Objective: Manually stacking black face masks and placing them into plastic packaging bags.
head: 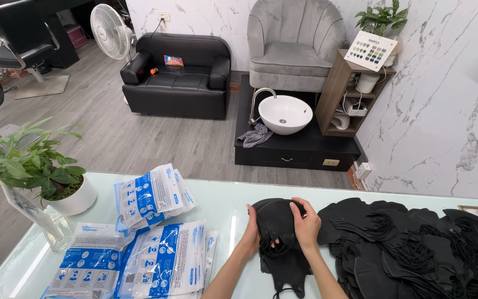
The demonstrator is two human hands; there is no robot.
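Observation:
I hold a black face mask (275, 220) above the glass table (222, 199), near its middle. My left hand (251, 235) grips the mask's left edge. My right hand (306, 222) grips its right side, fingers curled over the top. Under it lie a few more black masks (283, 266) in a small stack. A big loose heap of black masks (416, 249) spreads to the right of my hands. Left of my hands lie several blue and white plastic packets (164, 260), with another bunch of packets (150, 194) behind them.
A potted green plant (34, 166) in a white pot stands at the table's left edge beside a clear glass vase (45, 218). Beyond the table are a black sofa (178, 75), a grey armchair (294, 44), a white basin (285, 113) and a standing fan (110, 30).

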